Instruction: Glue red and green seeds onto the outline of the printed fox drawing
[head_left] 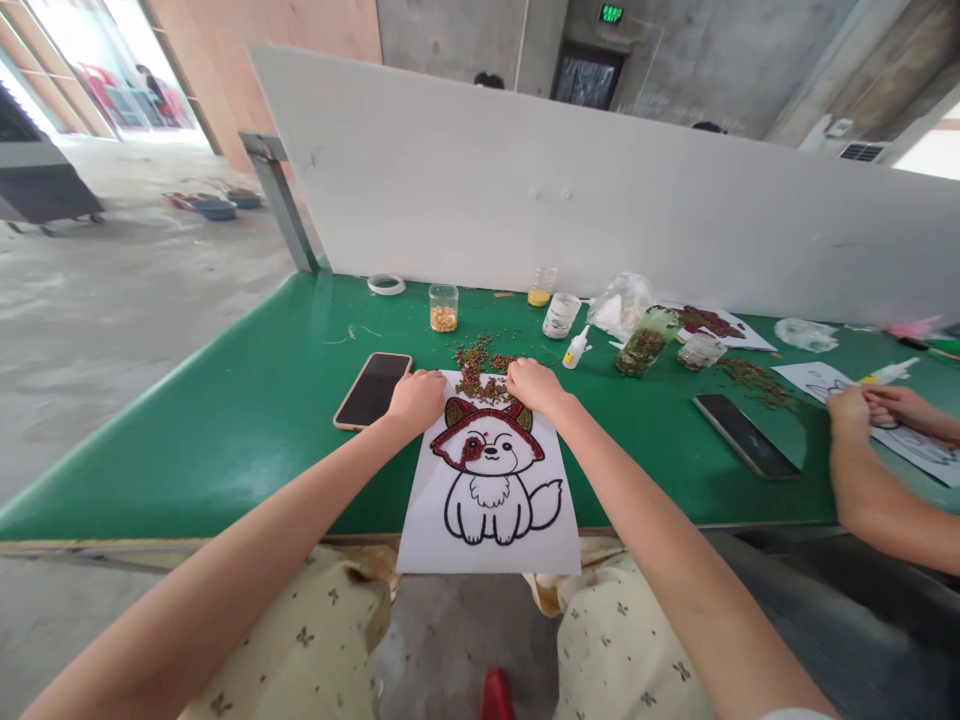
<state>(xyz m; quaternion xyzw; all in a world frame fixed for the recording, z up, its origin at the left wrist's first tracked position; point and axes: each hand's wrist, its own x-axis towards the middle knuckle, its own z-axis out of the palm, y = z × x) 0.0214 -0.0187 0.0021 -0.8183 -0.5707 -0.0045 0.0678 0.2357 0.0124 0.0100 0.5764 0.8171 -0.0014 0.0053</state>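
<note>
A white sheet of paper with a black-outlined cartoon animal lies before me, its lower edge jutting past the table's front. Dark red pieces cover much of the animal's head and one eye patch; greenish ones fill the ears. My left hand is closed at the sheet's upper left corner, beside a phone. At the upper right corner my right hand is closed too, its fingertips partly hidden. Loose red and green beans are scattered between the hands, at the sheet's top edge and beyond.
On the green table stand a cup of corn kernels, a glue bottle and a tipped jar. Another phone lies right. A co-worker's hands are over another drawing. A white panel rises behind.
</note>
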